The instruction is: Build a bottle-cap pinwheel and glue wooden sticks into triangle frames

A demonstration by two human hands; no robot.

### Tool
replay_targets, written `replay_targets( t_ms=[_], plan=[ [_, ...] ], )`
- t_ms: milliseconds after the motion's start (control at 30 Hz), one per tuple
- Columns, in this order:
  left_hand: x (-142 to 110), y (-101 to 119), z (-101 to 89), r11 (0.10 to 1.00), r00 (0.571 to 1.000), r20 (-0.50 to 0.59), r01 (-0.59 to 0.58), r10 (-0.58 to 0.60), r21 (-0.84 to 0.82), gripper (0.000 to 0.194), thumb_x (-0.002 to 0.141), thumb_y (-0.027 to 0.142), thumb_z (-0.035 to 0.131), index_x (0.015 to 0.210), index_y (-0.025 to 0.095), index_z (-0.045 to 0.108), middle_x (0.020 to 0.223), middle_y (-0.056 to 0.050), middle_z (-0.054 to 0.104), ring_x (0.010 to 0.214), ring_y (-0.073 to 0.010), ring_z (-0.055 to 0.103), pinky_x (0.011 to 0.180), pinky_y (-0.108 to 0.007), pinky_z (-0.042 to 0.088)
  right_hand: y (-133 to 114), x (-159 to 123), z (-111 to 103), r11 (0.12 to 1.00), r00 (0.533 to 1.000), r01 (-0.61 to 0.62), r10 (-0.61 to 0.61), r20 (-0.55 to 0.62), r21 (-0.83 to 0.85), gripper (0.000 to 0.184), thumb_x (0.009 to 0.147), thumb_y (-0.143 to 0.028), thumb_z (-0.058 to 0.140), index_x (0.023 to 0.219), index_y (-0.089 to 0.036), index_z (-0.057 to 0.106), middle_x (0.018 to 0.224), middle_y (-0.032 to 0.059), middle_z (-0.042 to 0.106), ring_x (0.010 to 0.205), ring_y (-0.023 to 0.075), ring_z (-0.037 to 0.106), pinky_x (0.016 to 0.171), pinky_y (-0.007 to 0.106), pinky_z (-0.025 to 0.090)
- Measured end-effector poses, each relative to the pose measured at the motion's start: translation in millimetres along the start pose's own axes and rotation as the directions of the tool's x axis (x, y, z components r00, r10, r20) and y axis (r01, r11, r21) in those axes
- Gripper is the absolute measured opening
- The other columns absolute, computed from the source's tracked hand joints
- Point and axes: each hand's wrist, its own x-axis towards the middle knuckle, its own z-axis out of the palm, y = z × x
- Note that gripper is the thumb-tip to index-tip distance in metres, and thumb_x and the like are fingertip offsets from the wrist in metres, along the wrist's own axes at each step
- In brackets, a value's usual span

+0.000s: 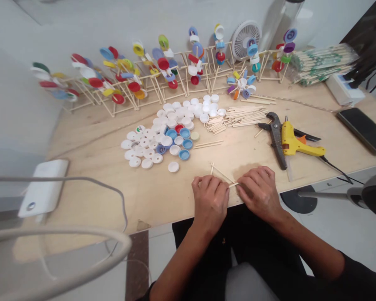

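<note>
My left hand [210,200] and my right hand [259,190] rest side by side at the near edge of the wooden table [97,146], knuckles up and fingers curled. Between them they pinch thin wooden sticks [221,172] that jut away from me in a narrow V. A pile of white and blue bottle caps [163,136] lies just beyond my left hand. A heap of cut sticks [238,117] lies beyond the right hand. A yellow glue gun [293,144] and black pliers [275,136] sit to the right.
A row of stick frames with coloured caps [150,79] lines the back wall beside a small white fan [246,37]. A bag of sticks [319,62], a power strip [344,90] and a phone [363,129] are far right. A white device [44,186] sits left.
</note>
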Motion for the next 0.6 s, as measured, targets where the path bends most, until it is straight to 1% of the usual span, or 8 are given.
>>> replay_targets(
  t_ms=[167, 367, 600],
  plan=[
    [1.6, 1.5, 1.2, 1.0, 0.999, 0.04, -0.016, 0.015, 0.023, 0.012, 0.085, 0.016, 0.053, 0.087, 0.02, 0.064, 0.079, -0.004, 0.062, 0.082, -0.0203, 0.05, 0.084, -0.041, 0.031, 0.1, -0.5, 0.2, 1.0, 1.0, -0.008, 0.008, 0.003, 0.013, 0.005, 0.08, -0.016, 0.059, 0.084, -0.02, 0.061, 0.081, 0.0029, 0.064, 0.086, 0.0196, 0.054, 0.089, 0.043, 0.035],
    [3.1, 2.2, 2.8, 0.999, 0.999, 0.024, -0.03, 0.03, 0.034, 0.013, 0.085, 0.015, 0.053, 0.087, 0.02, 0.065, 0.079, -0.004, 0.062, 0.081, -0.0202, 0.049, 0.082, -0.041, 0.031, 0.8, -1.1, 0.8, 1.0, 1.0, -0.003, 0.003, 0.006, 0.01, 0.005, 0.081, -0.017, 0.058, 0.084, -0.02, 0.061, 0.081, 0.0029, 0.064, 0.086, 0.0195, 0.054, 0.089, 0.043, 0.035],
    [3.2, 1.9, 2.3, 0.999, 0.999, 0.031, -0.029, 0.028, 0.035, 0.016, 0.086, 0.014, 0.052, 0.089, 0.021, 0.066, 0.08, -0.003, 0.062, 0.081, -0.0198, 0.049, 0.082, -0.041, 0.031, 0.9, -0.9, 0.7, 1.0, 1.0, 0.003, -0.003, -0.002, 0.018, 0.006, 0.082, -0.016, 0.058, 0.084, -0.02, 0.06, 0.081, 0.0025, 0.064, 0.086, 0.0193, 0.055, 0.089, 0.043, 0.035]
  ],
)
